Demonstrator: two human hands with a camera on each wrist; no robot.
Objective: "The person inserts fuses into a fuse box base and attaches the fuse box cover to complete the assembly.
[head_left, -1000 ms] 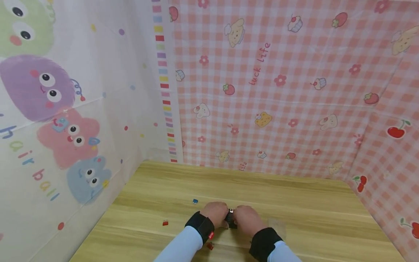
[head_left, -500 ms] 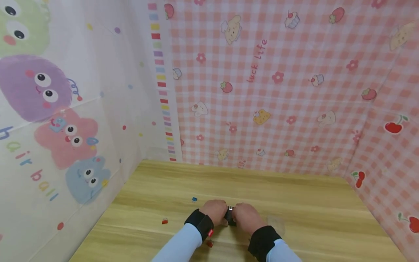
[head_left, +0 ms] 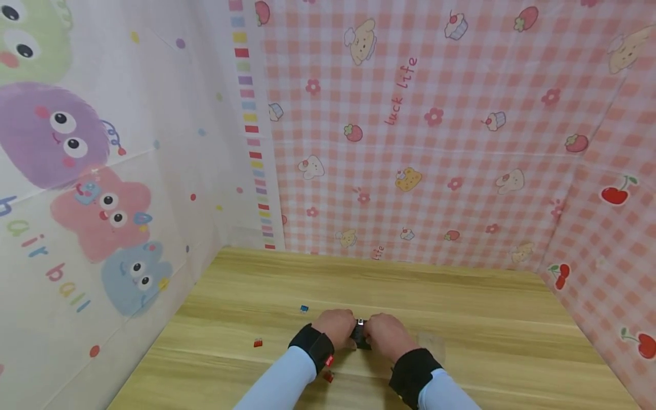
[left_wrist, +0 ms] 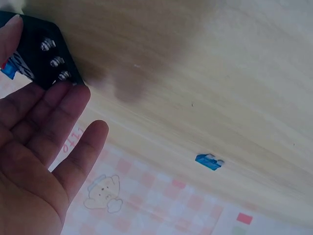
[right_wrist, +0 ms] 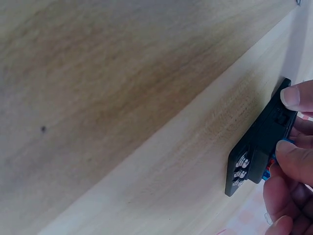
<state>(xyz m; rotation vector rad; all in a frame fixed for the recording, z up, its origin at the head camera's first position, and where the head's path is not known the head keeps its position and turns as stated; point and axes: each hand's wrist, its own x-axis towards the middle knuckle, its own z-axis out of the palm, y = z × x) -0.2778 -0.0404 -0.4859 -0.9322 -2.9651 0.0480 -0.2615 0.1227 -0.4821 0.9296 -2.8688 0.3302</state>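
Observation:
A black fuse box with several metal screw terminals is held between both hands over the table. My left hand pinches it, thumb on its face and fingers under its edge in the left wrist view; the little finger sticks out straight. My right hand has its thumb and fingers curled at the box's side, where blue and red blade fuses show. It appears to pinch a blue fuse, mostly hidden by the thumb. On the table lie another blue blade fuse and a red blade fuse.
A second red piece lies beside the left wrist. A flat, see-through piece is on the wooden table right of the right hand. Printed cloth walls the table at the back and on both sides.
The head view has shifted slightly, so the whole scene sits a little higher. Both hands stay at the fuse box with hardly any visible movement; the loose pieces lie where they were.

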